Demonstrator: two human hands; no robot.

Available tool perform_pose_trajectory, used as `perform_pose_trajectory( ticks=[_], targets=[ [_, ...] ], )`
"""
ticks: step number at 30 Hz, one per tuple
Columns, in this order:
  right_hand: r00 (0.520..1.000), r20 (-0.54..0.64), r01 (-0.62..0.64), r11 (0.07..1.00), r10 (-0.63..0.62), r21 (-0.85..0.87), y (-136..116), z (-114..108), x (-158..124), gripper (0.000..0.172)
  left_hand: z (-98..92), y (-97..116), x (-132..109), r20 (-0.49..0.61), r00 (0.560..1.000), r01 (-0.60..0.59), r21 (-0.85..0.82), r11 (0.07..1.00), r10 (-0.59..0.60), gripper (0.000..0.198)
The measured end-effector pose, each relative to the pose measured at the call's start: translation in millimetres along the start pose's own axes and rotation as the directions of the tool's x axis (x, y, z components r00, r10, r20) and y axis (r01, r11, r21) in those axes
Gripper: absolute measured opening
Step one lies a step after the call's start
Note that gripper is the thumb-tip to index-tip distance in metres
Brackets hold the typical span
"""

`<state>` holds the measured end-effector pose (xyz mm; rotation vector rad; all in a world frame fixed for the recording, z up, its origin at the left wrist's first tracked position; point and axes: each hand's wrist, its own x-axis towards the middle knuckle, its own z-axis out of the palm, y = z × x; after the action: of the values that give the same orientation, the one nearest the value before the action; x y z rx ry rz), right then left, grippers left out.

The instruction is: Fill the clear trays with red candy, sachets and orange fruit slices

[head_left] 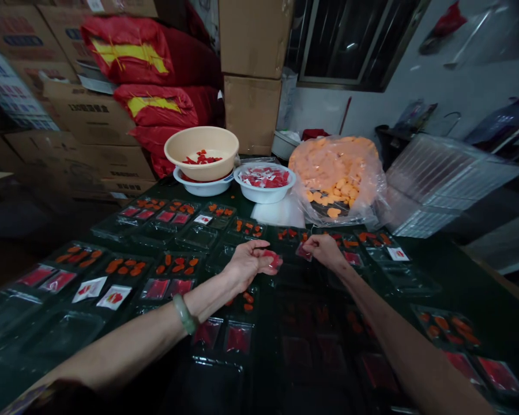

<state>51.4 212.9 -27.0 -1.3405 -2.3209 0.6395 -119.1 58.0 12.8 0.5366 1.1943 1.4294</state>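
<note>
Mid-frame, your left hand's (247, 264) grip held a red packet (273, 263) and your right hand (324, 251) pinched another packet (303, 252); lower-left trays (64, 334) had packet pairs, while one upper-centre-left tray (199, 236) showed just one.

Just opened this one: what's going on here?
A person's left hand holds a small red packet, while the right hand pinches a second packet. Clear trays spread across the dark table hold orange-red pieces, many with flat red packets too. Behind them sit a pale bowl heaped with packets and a see-through bag of orange pieces.
</note>
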Motion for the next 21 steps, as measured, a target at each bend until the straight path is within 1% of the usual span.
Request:
perform_pose_trajectory(
  ticks=[3,5,8,10,13,15,18,21],
  targets=[
    [0.999,-0.036,0.018,0.992,-0.023,-0.124,-1.5,6.7,3.3,0.011,-2.7,-2.2,8.7,-0.032,0.999,-0.01,0.144,0.989,0.015,0.035],
    [0.997,-0.071,0.025,0.984,-0.038,-0.176,-3.0,6.1,-0.2,0.009,-1.8,-5.4,16.6,-0.054,0.998,-0.031,0.223,0.974,0.044,0.031],
    [0.99,-0.112,0.055,0.969,-0.084,-0.243,-6.5,-2.0,-14.8,0.008,4.4,-12.0,34.4,-0.042,0.994,-0.085,0.339,0.937,0.105,0.022],
    [0.98,-0.11,0.133,0.958,-0.166,-0.255,-9.2,-10.3,-30.6,0.01,10.3,-15.9,50.6,-0.015,0.987,-0.135,0.443,0.886,0.158,0.017],
    [0.948,-0.093,0.282,0.937,-0.305,-0.206,-10.7,-23.3,-61.4,0.014,18.1,-18.8,75.6,0.027,0.968,-0.214,0.609,0.764,0.249,0.009],
    [0.933,-0.093,0.329,0.93,-0.347,-0.165,-8.5,-30.4,-83.4,0.016,21.6,-19.5,87.8,0.043,0.951,-0.246,0.707,0.663,0.307,0.005],
    [0.941,-0.092,0.315,0.944,-0.324,-0.1,-0.9,-36.3,-108.7,0.018,24.7,-22.2,94.5,0.036,0.923,-0.244,0.824,0.511,0.382,0.012],
    [0.949,-0.122,0.276,0.954,-0.289,-0.113,5.5,-33.5,-115.3,0.022,26.7,-28.5,89.5,0.038,0.898,-0.214,0.908,0.361,0.438,0.009]
  ],
)
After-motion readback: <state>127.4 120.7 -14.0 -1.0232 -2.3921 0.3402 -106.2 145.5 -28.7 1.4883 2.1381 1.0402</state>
